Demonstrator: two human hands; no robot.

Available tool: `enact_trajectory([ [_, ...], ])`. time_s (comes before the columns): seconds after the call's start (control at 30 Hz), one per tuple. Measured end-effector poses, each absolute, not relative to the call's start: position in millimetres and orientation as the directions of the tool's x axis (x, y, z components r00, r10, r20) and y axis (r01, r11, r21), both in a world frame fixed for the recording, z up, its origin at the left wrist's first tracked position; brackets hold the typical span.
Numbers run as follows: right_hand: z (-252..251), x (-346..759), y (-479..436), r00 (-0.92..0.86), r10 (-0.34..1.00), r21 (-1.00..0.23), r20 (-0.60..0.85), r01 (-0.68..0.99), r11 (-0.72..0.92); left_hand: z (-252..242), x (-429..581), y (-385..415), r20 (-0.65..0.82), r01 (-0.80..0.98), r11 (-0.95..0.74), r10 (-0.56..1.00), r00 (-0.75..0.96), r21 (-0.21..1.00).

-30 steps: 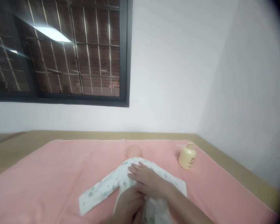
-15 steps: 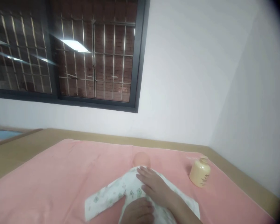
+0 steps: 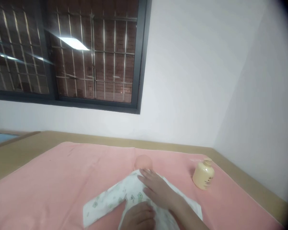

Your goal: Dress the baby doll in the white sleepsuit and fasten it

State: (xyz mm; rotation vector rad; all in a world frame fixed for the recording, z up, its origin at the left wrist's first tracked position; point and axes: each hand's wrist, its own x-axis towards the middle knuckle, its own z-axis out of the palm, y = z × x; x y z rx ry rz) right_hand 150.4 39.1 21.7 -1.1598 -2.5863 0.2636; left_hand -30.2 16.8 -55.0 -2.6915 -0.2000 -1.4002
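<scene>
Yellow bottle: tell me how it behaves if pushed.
The yellow bottle looks squat and plastic, so probably light and not fragile. Its rounded body would likely roll if toppled. It seems to lean on the soft pink cloth, so a nudge may tip it.

Even, fairly dim indoor light. The window [image 3: 96, 57] is dark, with a bright lamp reflection [image 3: 73, 43] glaring in its glass. Far right of the window the frame edge blackens in a curve. Below the window the right hand [image 3: 159, 191] looks soft, slightly blurred.
</scene>
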Motion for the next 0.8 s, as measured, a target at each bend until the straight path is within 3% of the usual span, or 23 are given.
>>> enact_trajectory([
  [0.2,41.1,135.7,20.8,-0.770,0.613,-0.263,0.178,0.563,0.783,-63.0,-29.4,18.2,0.764,0.187,-0.976,0.203,0.613,0.109],
  [0.47,18.1,133.4,33.6,-0.646,0.709,-0.326,0.282,0.631,0.704,-74.9,-21.2,15.9,0.659,0.254,-0.938,0.347,0.667,0.238],
  [0.6,3.4,146.0,27.7,-0.509,0.803,-0.388,0.309,0.704,0.595,-40.6,-11.2,8.3,0.632,0.315,-0.878,0.478,0.610,0.359],
  [0.7,-0.8,150.7,14.9,-0.360,0.903,-0.469,0.234,0.772,0.429,-3.8,-8.6,9.6,0.548,0.357,-0.758,0.645,0.532,0.546],
  [0.8,-0.4,146.3,-2.2,-0.185,0.975,-0.520,0.120,0.825,0.221,10.7,-10.6,27.7,0.533,0.483,-0.637,0.769,0.353,0.600],
])
